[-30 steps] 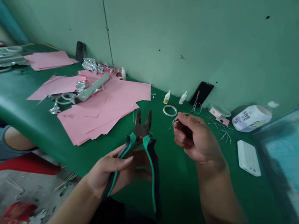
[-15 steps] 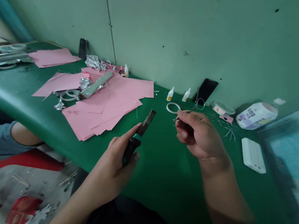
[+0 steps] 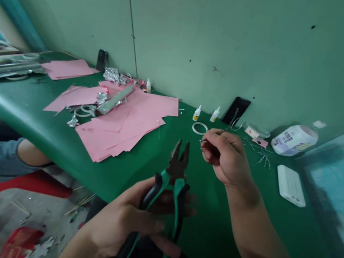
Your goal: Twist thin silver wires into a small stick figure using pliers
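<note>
Our left hand (image 3: 117, 219) has its fingers wrapped around the spread handles of the pliers (image 3: 176, 171), low in the centre of the frame; blur hides how firmly. Our right hand (image 3: 228, 158), right of centre, has thumb and forefinger together on a thin silvery wire (image 3: 203, 141), which pokes out at the left of the fingertips. The rest of the wire is hidden by the hand.

The pliers point up the frame, their jaws slightly apart with nothing between them, near the wire but not touching it. We judge the step in hand to be readying the pliers while steadying the wire. A bite on it would call for a settled hold on both handles and the jaws brought up to the wire's free end, clear of our fingertips.

Just beyond the right hand lies a white ring (image 3: 199, 128), with two small bottles (image 3: 196, 113) (image 3: 215, 114) behind it. Pink paper (image 3: 154, 104) spreads left of centre on the green table (image 3: 139, 165). A white power bank (image 3: 291, 185) lies at right.
</note>
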Available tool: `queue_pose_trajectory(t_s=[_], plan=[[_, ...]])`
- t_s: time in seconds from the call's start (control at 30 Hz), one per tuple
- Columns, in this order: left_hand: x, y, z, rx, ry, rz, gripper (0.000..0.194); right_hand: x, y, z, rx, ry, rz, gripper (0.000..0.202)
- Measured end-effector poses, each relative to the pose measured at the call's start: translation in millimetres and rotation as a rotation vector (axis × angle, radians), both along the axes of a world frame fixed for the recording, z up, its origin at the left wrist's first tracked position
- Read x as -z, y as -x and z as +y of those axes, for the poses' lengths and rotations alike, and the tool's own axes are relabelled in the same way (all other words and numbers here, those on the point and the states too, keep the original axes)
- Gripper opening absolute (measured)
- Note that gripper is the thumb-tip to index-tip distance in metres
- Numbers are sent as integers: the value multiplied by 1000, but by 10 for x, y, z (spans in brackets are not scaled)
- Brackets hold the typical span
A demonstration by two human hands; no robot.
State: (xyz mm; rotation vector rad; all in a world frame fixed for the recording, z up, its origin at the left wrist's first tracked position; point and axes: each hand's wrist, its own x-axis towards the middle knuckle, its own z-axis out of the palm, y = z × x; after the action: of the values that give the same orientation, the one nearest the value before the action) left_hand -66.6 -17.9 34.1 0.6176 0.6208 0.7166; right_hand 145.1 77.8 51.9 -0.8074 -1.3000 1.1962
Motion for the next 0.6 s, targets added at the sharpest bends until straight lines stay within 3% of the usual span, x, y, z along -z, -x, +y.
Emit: queue_pose_trajectory(t_s=[0.13,0.33,0.6], plan=[[23,-38,-32,121,17,-70,66,2,33,5,-15,-19,10,30],[-86,-122,4,88,3,54,62,24,55,-21,-15,-127,-34,29],[66,-125,37,140,16,-261,73,85,63,-27,41,-207,-117,25]])
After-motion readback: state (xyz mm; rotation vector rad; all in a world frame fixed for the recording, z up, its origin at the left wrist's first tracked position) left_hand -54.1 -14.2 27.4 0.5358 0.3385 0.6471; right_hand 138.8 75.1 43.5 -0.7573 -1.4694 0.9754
